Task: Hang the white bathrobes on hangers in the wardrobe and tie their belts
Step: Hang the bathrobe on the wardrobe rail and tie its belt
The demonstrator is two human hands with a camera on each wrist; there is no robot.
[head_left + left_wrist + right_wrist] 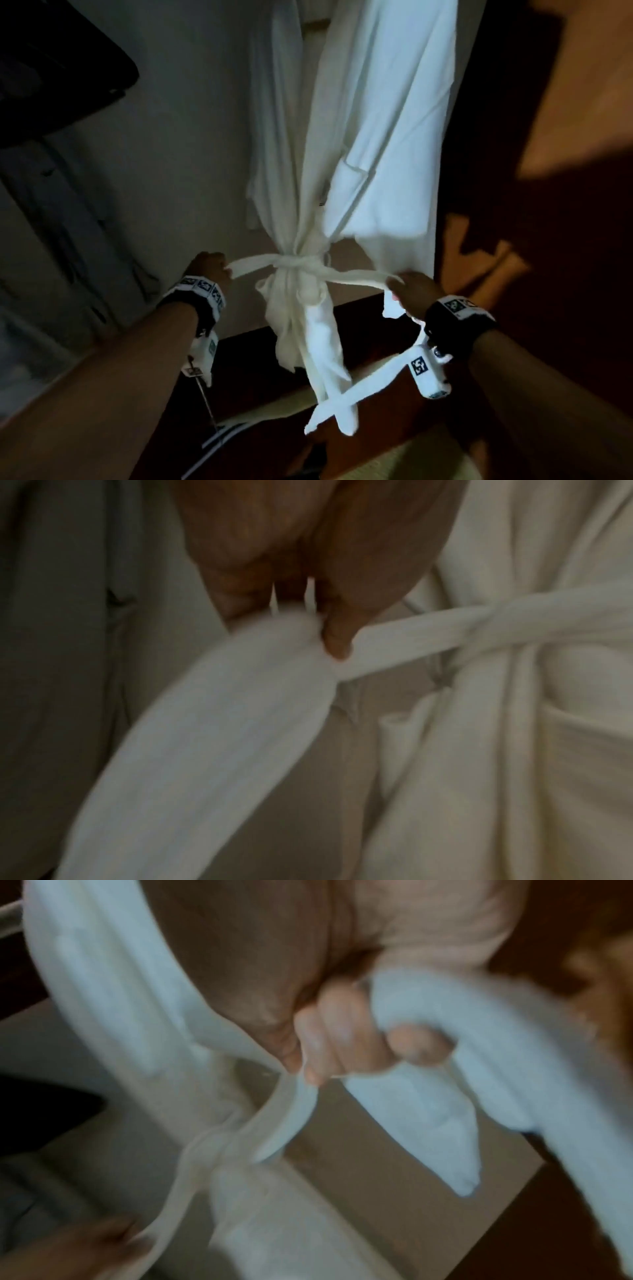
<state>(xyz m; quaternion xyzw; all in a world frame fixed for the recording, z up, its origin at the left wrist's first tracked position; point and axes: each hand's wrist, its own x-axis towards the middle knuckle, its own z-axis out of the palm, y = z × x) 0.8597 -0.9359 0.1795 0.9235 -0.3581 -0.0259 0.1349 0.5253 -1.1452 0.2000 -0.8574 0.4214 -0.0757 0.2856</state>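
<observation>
White robe: the robe [373, 130] hangs in the wardrobe, its waist gathered tight; its hanger is out of view above.
Belt: the belt [298, 262] circles the gathered waist, with a crossing or first knot at the front. Both ends run out sideways, taut, to the hands.
Left hand: the left hand [212, 269] has its fingers curled round the left belt end; in the left wrist view the thumb [337, 639] presses the cloth against them, and the slack tail falls below.
Right hand: the right hand [412, 291] is clenched on the right belt end; the right wrist view shows fingers [329, 1039] wrapped over the bunched cloth, with the loose tail hanging past the wrist.
Second robe: another robe [274, 120] hangs just behind and to the left, its belt not visible.
Stage: likely the cinching pull, with the knot not yet locked by a second pass.
Risk, slip: terry cloth is thick and springy, so easing either end too soon would probably let the crossing loosen.
Risk, uneven pull: a harder tug on one side could drag the knot off centre or swing the robe.
Risk, hanger: a strong downward pull might slide the robe off its hanger.
Risk, light: the dim scene makes the knot hard to judge.
</observation>
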